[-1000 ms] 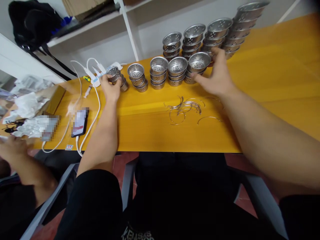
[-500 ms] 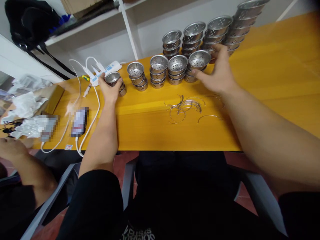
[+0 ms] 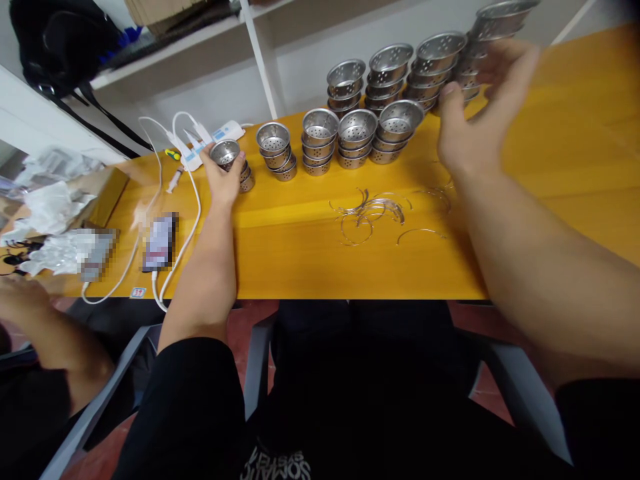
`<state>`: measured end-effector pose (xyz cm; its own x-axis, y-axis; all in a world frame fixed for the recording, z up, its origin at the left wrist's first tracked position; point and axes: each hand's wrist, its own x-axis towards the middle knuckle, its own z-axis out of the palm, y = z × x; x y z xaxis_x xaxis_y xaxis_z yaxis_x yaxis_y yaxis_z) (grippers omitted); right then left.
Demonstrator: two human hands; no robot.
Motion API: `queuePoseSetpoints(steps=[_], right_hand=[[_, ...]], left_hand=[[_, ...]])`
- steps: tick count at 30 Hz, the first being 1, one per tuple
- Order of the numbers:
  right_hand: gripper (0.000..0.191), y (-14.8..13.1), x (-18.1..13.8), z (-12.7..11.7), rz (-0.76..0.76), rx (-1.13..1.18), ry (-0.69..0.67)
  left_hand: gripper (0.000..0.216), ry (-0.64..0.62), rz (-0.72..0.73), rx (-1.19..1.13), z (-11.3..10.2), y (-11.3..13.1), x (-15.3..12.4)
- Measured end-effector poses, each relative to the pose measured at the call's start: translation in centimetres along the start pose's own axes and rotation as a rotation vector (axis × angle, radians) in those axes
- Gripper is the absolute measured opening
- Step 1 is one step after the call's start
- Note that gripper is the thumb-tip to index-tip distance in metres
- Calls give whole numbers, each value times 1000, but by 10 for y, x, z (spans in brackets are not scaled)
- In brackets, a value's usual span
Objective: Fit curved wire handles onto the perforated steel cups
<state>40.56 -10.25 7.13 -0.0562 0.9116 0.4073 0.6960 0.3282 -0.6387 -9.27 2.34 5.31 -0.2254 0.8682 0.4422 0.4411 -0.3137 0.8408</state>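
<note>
My left hand (image 3: 223, 181) has its thumb and fingers around the top perforated metal cup (image 3: 225, 153) of the leftmost short stack. Beside it, in a front row, stand more stacks of these cups (image 3: 273, 140), ending with a front right stack (image 3: 400, 122). My right hand (image 3: 475, 127) is raised and somewhat blurred, thumb and fingers apart, with nothing visible in it. It is close to the tall back right stack (image 3: 503, 23) and partly covers it; contact cannot be made out. Several thin curved wires (image 3: 370, 210) lie on the table in front of the cups.
Further taller cup stacks (image 3: 440, 53) stand at the back by the wall. Left are a power strip (image 3: 220, 137) with white cables, a syringe (image 3: 175, 180), a phone (image 3: 160, 243) and clear plastic bags (image 3: 60, 253). Another person's arm (image 3: 65, 340) is at the far left.
My right hand has moved from the front right stack rightward and back toward the tall back right stack. My left hand stays around the leftmost cup.
</note>
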Motion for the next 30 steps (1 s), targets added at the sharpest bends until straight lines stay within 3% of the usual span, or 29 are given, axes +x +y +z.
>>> queuePoseSetpoints(steps=[3, 5, 8, 10, 12, 15, 17, 20, 23, 30], right_hand=[[87, -11, -8, -14, 10, -19, 72], [79, -22, -14, -18, -10, -42, 211], [60, -39, -23, -17, -113, -86, 402], [47, -47, -25, -13, -192, -121, 271], [41, -51, -25, -9, -229, -169, -25], [46, -46, -19, -5, -188, -269, -406], [49, -38, -16, -4, -139, -294, -563], [49, -23, -12, -2, -95, -230, -671], [39, -7, -10, 4, -92, -188, -705], [21, 7, -10, 22, -109, -140, -757]], left_hand=[[105, 22, 2, 41, 1, 11, -6], [106, 51, 35, 59, -1, 14, -6], [122, 107, 205, 64, -6, 19, -6], [133, 131, 360, 55, -8, 26, -10], [135, 109, 443, 69, -5, 39, -21], [124, -34, 406, 146, 10, 64, -47], [120, -155, 376, 168, 23, 77, -64], [118, -380, 392, 118, 45, 78, -81], [115, -565, 477, 8, 67, 59, -89], [112, -733, 490, -111, 103, 15, -103]])
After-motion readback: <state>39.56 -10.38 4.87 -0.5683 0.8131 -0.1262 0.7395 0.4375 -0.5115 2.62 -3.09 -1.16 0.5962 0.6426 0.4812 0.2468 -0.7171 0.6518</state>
